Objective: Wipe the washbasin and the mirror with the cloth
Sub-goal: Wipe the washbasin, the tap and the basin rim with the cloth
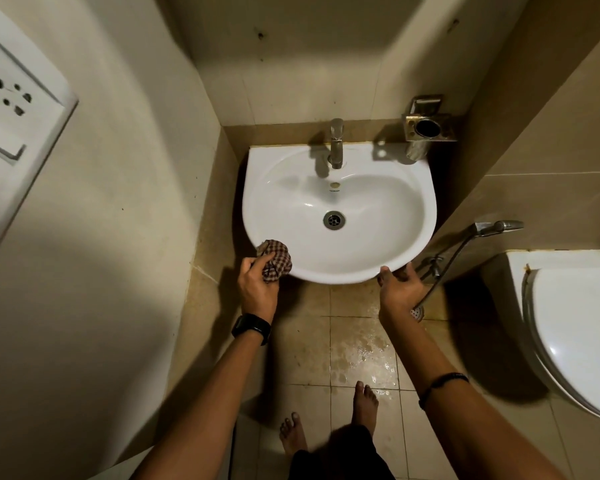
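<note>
The left hand (257,282) has its fingers curled round a bunched checked cloth (276,261), pressing the wad against the near-left edge of the washbasin (426,188), where rim meets bowl. The right hand (400,289) holds nothing: its fingers lie fairly straight and loose against the near-right edge of the rim, thumb on the lip, apparently to steady the body.

The step in hand looks like wiping the basin, begun at the front rim. To do it well, the cloth would be better opened a little, so that a flat face rather than a tight ball meets the porcelain. A sensible path runs along the rim from the near-left edge towards the back, then round the base of the tap (336,143), where grime tends to gather, and last down the bowl in sweeps ending at the drain (334,220), so dirt is carried inward and not spread back onto the rim. The right hand will need to shift when the cloth reaches its side.

The floor (361,348) below shows wet patches and the feet are bare, so leaning weight on the rim carries some risk of a slip.

The mirror is not in view; that half of the task is not yet begun, as far as can be judged
</note>
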